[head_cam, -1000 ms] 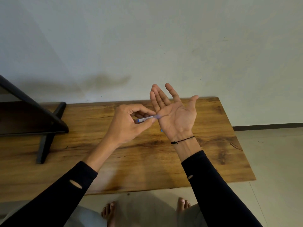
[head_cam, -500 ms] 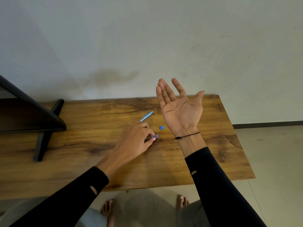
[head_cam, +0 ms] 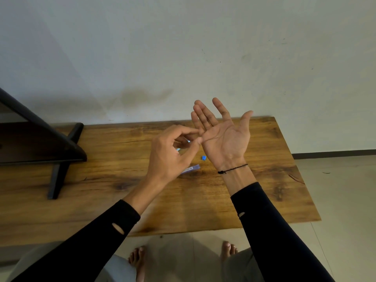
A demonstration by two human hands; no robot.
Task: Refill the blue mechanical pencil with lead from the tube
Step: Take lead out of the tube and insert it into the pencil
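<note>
My right hand [head_cam: 223,139] is held palm up above the table, fingers spread. My left hand [head_cam: 171,157] is raised beside it, thumb and forefinger pinched at the palm's left edge on the end of a thin dark lead [head_cam: 211,138] that lies across the palm. The clear lead tube [head_cam: 191,169] lies on the wooden table [head_cam: 264,180] below my left hand, with its small blue cap [head_cam: 203,157] loose to its right. The blue mechanical pencil [head_cam: 188,141] lies farther back, mostly hidden behind my left fingers.
A dark angled stand [head_cam: 50,151] with a black leg sits on the table's left part. The wall is right behind the table. My bare feet [head_cam: 140,261] are on the tiled floor under the front edge.
My left hand set the lead tube down on the table, then rose back up to my right palm and pinched there. My right hand has stayed open, palm up.
</note>
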